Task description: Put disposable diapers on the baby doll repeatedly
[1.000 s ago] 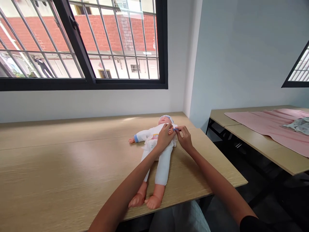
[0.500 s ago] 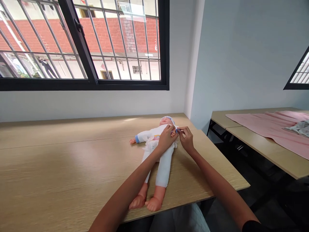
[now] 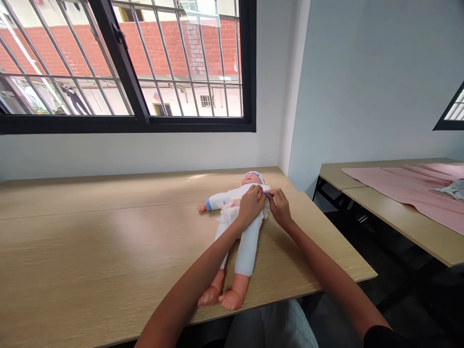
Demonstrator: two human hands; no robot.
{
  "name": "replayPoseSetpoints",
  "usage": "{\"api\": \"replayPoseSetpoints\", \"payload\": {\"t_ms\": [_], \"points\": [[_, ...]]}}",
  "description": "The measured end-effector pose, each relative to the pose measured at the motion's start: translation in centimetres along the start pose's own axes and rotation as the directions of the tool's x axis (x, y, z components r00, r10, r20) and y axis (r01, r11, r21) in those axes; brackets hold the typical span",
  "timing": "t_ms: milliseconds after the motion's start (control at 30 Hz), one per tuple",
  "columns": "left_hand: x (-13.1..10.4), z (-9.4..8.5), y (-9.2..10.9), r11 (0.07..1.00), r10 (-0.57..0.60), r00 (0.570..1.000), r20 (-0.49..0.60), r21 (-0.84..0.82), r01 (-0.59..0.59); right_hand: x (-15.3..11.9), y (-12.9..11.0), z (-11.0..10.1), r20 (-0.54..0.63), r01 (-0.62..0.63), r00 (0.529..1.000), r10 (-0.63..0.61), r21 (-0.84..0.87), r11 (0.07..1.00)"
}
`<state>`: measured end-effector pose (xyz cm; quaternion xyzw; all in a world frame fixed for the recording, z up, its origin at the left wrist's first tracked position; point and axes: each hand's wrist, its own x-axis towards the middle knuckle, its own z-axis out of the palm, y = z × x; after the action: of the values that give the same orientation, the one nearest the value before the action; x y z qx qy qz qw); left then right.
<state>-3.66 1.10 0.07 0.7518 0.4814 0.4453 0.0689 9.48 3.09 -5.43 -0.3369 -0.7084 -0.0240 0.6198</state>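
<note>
A baby doll (image 3: 248,246) in white clothes and a patterned cap lies on its back on the wooden table (image 3: 90,251), head toward the wall, bare feet near the front edge. One doll arm with a blue cuff (image 3: 208,205) stretches out to the left. Over the doll's chest, my left hand (image 3: 251,205) is closed around the doll's other hand. Beside it, my right hand (image 3: 280,205) pinches the blue cuff of that sleeve between thumb and finger. The two hands nearly touch, and they partly cover the cuff.
Behind the table is a white wall (image 3: 181,152) with a barred, black-framed window (image 3: 199,124). At the right stands a second table (image 3: 409,224) bearing a pink cloth (image 3: 402,186) and a grey-white fabric piece (image 3: 453,189). A gap separates the tables.
The view has shifted slightly. My right fingers have drawn a little closer to my left hand, and less of the blue cuff shows between them.
</note>
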Motion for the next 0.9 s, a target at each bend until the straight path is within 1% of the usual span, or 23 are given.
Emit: {"api": "replayPoseSetpoints", "payload": {"t_ms": [100, 167, 267, 333, 400, 467, 533, 600, 667, 733, 767, 800, 833, 867, 900], "points": [[0.2, 0.1, -0.3, 0.999, -0.018, 1.000, 0.020, -0.041, 0.018, -0.6, 0.1, 0.2, 0.013, 0.028, 1.000, -0.027, -0.045, 0.999], [0.3, 0.2, -0.5, 0.997, -0.032, 0.999, 0.030, -0.070, 0.034, -1.1, 0.3, 0.2, 0.040, 0.082, 0.996, -0.079, -0.073, 0.994], [0.4, 0.3, -0.8, 0.995, -0.044, 0.999, 0.029, -0.088, 0.047, -1.6, 0.8, 0.2, 0.087, 0.193, 0.979, -0.185, -0.088, 0.977], [0.4, 0.3, -0.9, 0.994, -0.047, 0.999, 0.026, -0.095, 0.050, -1.7, 1.1, 0.3, 0.090, 0.207, 0.976, -0.198, -0.096, 0.974], [0.4, 0.2, -1.0, 0.993, -0.036, 0.999, 0.014, -0.108, 0.037, -1.7, 1.4, 0.4, 0.079, 0.165, 0.984, -0.158, -0.097, 0.982], [0.5, -0.1, -1.0, 0.986, -0.010, 1.000, 0.018, -0.164, 0.013, -1.6, 1.5, 0.4, 0.066, 0.111, 0.992, -0.106, -0.082, 0.990], [0.9, -0.6, -0.9, 0.956, 0.014, 0.997, 0.075, -0.292, 0.008, -1.4, 1.5, 0.4, 0.028, 0.056, 0.998, -0.055, -0.055, 0.997], [1.6, -1.4, -0.8, 0.904, 0.033, 0.986, 0.161, -0.425, 0.040, -1.2, 1.5, 0.3, -0.030, -0.009, 1.000, 0.008, -0.028, 1.000], [2.3, -2.7, -0.8, 0.879, 0.030, 0.981, 0.193, -0.473, 0.066, -1.0, 1.5, 0.2, -0.083, -0.083, 0.993, 0.084, 0.012, 0.996], [2.9, -4.3, -1.2, 0.909, -0.020, 0.990, 0.143, -0.410, 0.077, -0.7, 1.9, 0.0, -0.136, -0.172, 0.974, 0.180, 0.066, 0.983], [3.1, -5.2, -1.6, 0.937, -0.066, 0.992, 0.107, -0.335, 0.099, -0.5, 2.2, -0.2, -0.167, -0.230, 0.956, 0.243, 0.096, 0.969], [3.2, -6.0, -2.1, 0.964, -0.130, 0.987, 0.090, -0.224, 0.147, -0.4, 2.6, -0.4, -0.200, -0.299, 0.926, 0.319, 0.127, 0.946], [3.3, -6.8, -2.7, 0.972, -0.208, 0.974, 0.094, -0.091, 0.216, -0.2, 3.1, -0.6, -0.227, -0.377, 0.886, 0.405, 0.160, 0.912], [3.3, -7.4, -3.5, 0.957, -0.291, 0.950, 0.114, 0.041, 0.289, -0.1, 3.7, -0.9, -0.241, -0.461, 0.833, 0.498, 0.197, 0.866], [3.2, -7.9, -4.4, 0.922, -0.375, 0.914, 0.154, 0.159, 0.352, -0.1, 4.4, -1.1, -0.238, -0.546, 0.768, 0.594, 0.241, 0.802]]}}
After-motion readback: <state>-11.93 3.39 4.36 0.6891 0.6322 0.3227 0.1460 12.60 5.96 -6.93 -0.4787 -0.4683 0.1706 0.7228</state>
